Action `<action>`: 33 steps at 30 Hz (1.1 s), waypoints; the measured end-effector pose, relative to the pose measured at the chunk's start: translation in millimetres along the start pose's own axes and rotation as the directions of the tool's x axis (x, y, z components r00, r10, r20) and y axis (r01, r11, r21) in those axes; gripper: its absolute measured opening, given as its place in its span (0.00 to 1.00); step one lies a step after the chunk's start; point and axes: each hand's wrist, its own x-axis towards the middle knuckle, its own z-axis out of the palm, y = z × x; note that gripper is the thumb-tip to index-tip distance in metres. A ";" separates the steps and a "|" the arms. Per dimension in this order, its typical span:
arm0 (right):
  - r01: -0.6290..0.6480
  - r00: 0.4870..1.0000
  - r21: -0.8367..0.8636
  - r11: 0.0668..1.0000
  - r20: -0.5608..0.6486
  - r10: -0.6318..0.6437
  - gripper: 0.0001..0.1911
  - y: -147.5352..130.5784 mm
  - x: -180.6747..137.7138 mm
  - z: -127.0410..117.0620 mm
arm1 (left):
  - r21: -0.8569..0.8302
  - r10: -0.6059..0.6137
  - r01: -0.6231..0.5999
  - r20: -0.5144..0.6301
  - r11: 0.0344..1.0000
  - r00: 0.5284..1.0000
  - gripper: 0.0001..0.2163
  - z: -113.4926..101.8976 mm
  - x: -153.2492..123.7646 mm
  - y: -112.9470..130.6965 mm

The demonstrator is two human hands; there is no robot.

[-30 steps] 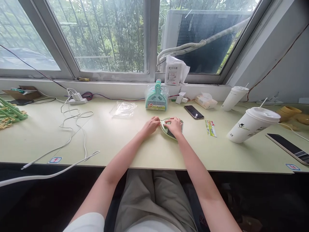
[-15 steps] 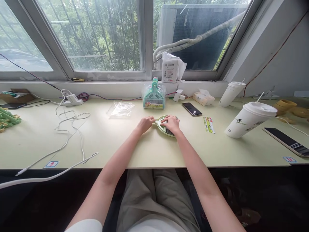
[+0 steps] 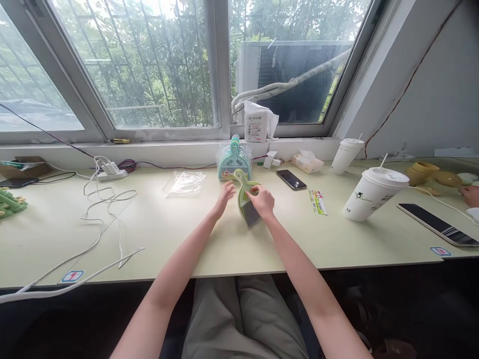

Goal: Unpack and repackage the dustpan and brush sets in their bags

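Note:
My right hand [image 3: 262, 201] grips a small pale green hand brush [image 3: 246, 198] with grey bristles and holds it lifted off the pale green table [image 3: 157, 234], handle end up. My left hand [image 3: 225, 194] hovers just left of the brush handle with fingers apart, holding nothing. Behind them a teal brush-and-dustpan set in clear wrapping [image 3: 233, 160] stands at the window sill.
A clear plastic bag [image 3: 184, 182], white cables [image 3: 108, 199] and a charger lie to the left. A phone [image 3: 291, 179], a paper label [image 3: 317, 201], a tissue pack [image 3: 307, 162], two white cups [image 3: 369, 193] and a second phone [image 3: 437, 224] lie to the right. Another person's hand [image 3: 470, 195] rests at the far right edge.
The brush lay flat on the table under both hands. Now my right hand has lifted it and tilted it upright, and my left hand has let go and opened.

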 end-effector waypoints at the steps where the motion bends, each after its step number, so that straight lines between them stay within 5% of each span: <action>1: -0.014 0.999 0.039 0.999 -0.052 0.016 0.12 -0.4 0.3 0.8 | -0.157 -0.070 0.096 0.165 0.983 0.984 0.24 6.2 -1.7 0.3; 3: 0.004 0.997 0.099 0.995 -0.082 0.004 0.13 0.8 2.3 2.1 | -0.311 -0.124 0.253 0.380 0.916 0.917 0.26 17.5 -4.4 -2.8; 4: 0.015 0.998 0.121 0.993 -0.061 -0.008 0.14 2.8 4.3 1.9 | -0.338 -0.152 0.293 0.386 0.894 0.910 0.28 20.9 -4.9 -5.8; 6: -0.005 1.000 0.115 0.993 -0.029 0.009 0.16 11.0 9.8 -2.4 | -0.359 -0.240 0.329 0.271 0.873 0.932 0.29 20.5 -3.0 -13.0; 8: -0.101 0.987 0.019 0.995 -0.120 0.103 0.16 27.1 16.0 -12.6 | -0.374 -0.313 0.343 0.141 0.862 0.939 0.28 9.0 2.4 -20.2; 12: -0.435 0.855 -0.204 0.877 -0.398 0.332 0.23 83.3 22.1 -43.3 | -0.387 -0.316 0.299 0.020 0.872 0.948 0.25 -30.7 15.6 -30.5; 16: -0.633 0.769 -0.273 0.725 -0.331 0.547 0.25 141.7 16.3 -71.4 | -0.426 -0.324 0.278 -0.038 0.861 0.945 0.24 -59.3 22.5 -37.7; 21: -0.436 0.900 -0.381 0.815 -0.209 0.383 0.22 177.8 1.4 -107.1 | -0.397 -0.297 0.287 0.037 0.872 0.954 0.24 -67.0 20.3 -40.8; 25: -0.185 0.977 -0.322 0.928 0.038 0.208 0.19 184.9 -22.9 -138.4 | -0.384 -0.297 0.304 0.079 0.872 0.952 0.24 -62.5 19.3 -38.5; 28: -0.003 0.974 -0.162 0.987 0.221 0.040 0.16 174.6 -50.7 -150.9 | -0.451 -0.320 0.325 0.091 0.831 0.943 0.22 -59.3 20.7 -38.3; 33: 0.187 0.884 0.119 0.975 0.412 -0.220 0.15 129.3 -78.7 -133.9 | -0.489 -0.333 0.319 0.061 0.812 0.941 0.24 -58.7 20.9 -42.1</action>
